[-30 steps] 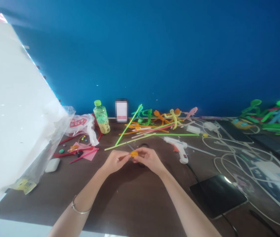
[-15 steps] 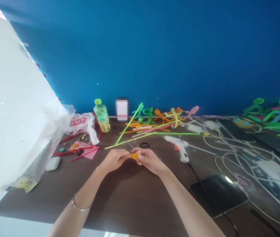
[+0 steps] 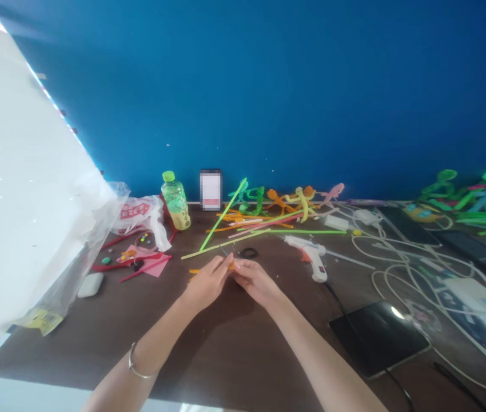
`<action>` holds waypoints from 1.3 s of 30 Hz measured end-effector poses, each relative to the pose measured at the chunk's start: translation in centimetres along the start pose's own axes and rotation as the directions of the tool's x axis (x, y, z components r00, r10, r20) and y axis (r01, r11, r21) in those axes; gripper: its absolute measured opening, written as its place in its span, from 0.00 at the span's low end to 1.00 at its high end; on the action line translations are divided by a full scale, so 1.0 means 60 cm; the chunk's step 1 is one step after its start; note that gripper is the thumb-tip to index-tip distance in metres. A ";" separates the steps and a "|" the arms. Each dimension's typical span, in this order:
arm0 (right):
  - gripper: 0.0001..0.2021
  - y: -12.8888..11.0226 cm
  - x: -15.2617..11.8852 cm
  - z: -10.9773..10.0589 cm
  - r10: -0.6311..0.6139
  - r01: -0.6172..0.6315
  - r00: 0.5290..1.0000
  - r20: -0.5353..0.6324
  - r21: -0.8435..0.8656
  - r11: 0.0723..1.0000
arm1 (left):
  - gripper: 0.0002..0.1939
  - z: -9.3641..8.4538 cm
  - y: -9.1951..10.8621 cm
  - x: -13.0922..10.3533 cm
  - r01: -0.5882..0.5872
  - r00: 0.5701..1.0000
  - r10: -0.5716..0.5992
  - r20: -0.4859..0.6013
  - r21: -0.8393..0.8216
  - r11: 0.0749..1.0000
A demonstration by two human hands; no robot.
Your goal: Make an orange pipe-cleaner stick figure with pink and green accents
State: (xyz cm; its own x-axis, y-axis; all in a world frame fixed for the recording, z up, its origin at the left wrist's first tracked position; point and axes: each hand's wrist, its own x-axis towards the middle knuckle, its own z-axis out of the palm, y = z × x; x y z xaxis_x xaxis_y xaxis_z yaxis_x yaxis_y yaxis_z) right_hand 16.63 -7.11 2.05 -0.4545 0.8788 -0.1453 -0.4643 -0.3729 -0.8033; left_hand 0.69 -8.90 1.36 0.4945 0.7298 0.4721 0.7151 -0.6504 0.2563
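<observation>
- Over the middle of the dark tabletop [image 3: 226, 357], an orange pipe-cleaner piece [image 3: 232, 266] sits between both sets of fingertips, mostly covered by them.
- The right hand [image 3: 257, 281] pinches the piece between thumb and fingers, probably because so small and soft a thing needs a fingertip grip.
- The left hand [image 3: 210, 281] closes its fingertips on the piece from the other side, back of the hand upward, which hides part of the grip; holding from both sides likely keeps the piece from turning.
- Orange ends [image 3: 194, 271] show past the left hand's outer side; I cannot tell whether they join the same piece.
- Black-handled scissors [image 3: 249, 252] lie just beyond the fingertips, seemingly within easy reach.
- The white glue gun [image 3: 319, 269] lies to the right, grip toward the person, perhaps for ready pick-up.
- Farther back, loose lime stems [image 3: 226, 217] and a yellow pipe-cleaner figure [image 3: 302, 201] stand or lie near the blue wall [image 3: 243, 103], apparently to leave the hands room.
</observation>
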 end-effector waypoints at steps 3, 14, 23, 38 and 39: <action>0.07 -0.002 0.000 0.000 -0.010 0.010 0.999 0.041 0.005 1.000 | 0.23 -0.001 0.000 -0.002 0.043 0.999 -0.042 0.012 -0.072 0.996; 0.06 0.006 -0.004 0.009 0.013 -0.028 0.996 0.090 0.164 0.986 | 0.20 -0.017 0.010 0.008 0.168 0.983 -0.185 0.000 -0.426 0.889; 0.07 0.001 -0.005 0.014 -0.043 0.036 0.997 0.070 0.106 0.994 | 0.14 -0.025 0.007 0.017 0.273 0.931 -0.365 0.009 -0.681 0.679; 0.10 0.008 -0.013 0.029 -0.301 0.288 0.952 -0.060 -0.164 0.944 | 0.11 -0.031 0.010 0.013 -0.005 0.909 -0.150 -0.389 -0.371 0.929; 0.09 0.007 -0.014 0.030 -0.316 0.300 0.947 -0.063 -0.187 0.935 | 0.13 -0.031 0.006 0.011 -0.059 0.909 -0.073 -0.411 -0.301 0.952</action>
State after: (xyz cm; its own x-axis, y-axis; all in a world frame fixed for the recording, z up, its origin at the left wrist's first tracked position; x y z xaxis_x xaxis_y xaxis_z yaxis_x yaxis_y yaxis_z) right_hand 15.45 -8.55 2.88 -0.2353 0.9686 0.0801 -0.4281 -0.0293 -0.9032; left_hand 0.38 -9.03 3.33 0.1939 0.6244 0.7566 0.5029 -0.7255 0.4698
